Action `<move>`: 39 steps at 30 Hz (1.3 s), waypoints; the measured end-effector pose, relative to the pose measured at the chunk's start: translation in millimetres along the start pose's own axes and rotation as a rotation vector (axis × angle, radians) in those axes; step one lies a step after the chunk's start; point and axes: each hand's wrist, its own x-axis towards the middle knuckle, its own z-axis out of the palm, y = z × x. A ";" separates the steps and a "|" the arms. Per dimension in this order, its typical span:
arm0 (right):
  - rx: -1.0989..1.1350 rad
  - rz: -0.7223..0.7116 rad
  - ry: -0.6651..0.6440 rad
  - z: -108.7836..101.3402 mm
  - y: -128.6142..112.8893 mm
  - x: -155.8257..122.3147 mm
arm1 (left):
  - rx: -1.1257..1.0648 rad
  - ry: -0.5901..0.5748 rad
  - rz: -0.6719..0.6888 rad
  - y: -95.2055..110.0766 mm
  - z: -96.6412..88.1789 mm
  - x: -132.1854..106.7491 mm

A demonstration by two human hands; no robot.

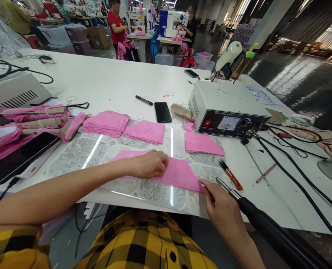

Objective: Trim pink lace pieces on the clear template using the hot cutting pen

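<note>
A pink fabric panel (179,173) lies flat on the clear plastic mat (154,192) near the table's front edge. My left hand (151,164) rests on its middle, fingers bent and pressed together on the cloth, covering part of it. At the panel's right corner, my right hand (222,203) pinches the edge between thumb and index finger. Alongside that hand runs a black-handled tool (266,224) with a metal tip; whether the other fingers grip it is hidden. Behind the panel sit two stacks of pink pieces, one taller (106,123) and one lower (145,131).
Another pink piece (203,143) lies before a control box (230,108) with cables. Orange-handled snips (231,175) lie at right. A phone (163,112) and a marker (143,100) lie behind the stacks. Pink bundles (39,116) and a larger phone (22,157) occupy the left.
</note>
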 end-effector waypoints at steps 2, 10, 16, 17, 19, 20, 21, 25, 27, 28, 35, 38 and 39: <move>0.007 0.006 0.014 0.3 -0.4 0.0 | 0.008 0.001 0.003 0.6 1.4 0.2; -0.031 -0.041 0.093 0.2 1.2 -1.3 | 0.020 0.003 -0.009 3.1 1.9 -2.9; -0.055 -0.098 0.151 1.0 2.9 -2.4 | 0.035 0.045 -0.018 5.6 3.7 -13.6; -0.058 -0.100 0.148 0.6 2.7 -2.2 | 0.042 0.055 -0.013 6.3 4.8 -14.9; -0.062 -0.099 0.139 -0.3 2.2 -1.8 | 0.055 0.074 -0.003 7.6 7.6 -16.4; -0.064 -0.097 0.133 -0.7 2.1 -1.6 | 0.060 0.084 0.000 7.9 9.0 -16.7; -0.066 -0.096 0.131 -0.8 2.2 -1.5 | 0.064 0.093 0.001 8.1 10.3 -16.6; -0.082 -0.101 0.147 0.1 3.4 -2.0 | 0.066 0.114 0.000 7.6 12.9 -15.2; -0.086 -0.108 0.151 0.6 3.9 -2.2 | 0.059 0.116 0.001 7.9 12.5 -15.2; -0.087 -0.111 0.155 0.7 4.0 -2.2 | 0.054 0.116 0.002 8.2 12.0 -15.4; -0.084 -0.113 0.167 -0.3 3.8 -1.5 | 0.046 0.120 -0.013 9.8 12.5 -17.8; -0.085 -0.122 0.168 -0.2 4.0 -1.5 | 0.059 0.118 -0.017 8.5 14.6 -17.2; -0.085 -0.125 0.168 -0.1 4.0 -1.6 | 0.061 0.117 -0.017 8.2 15.0 -16.9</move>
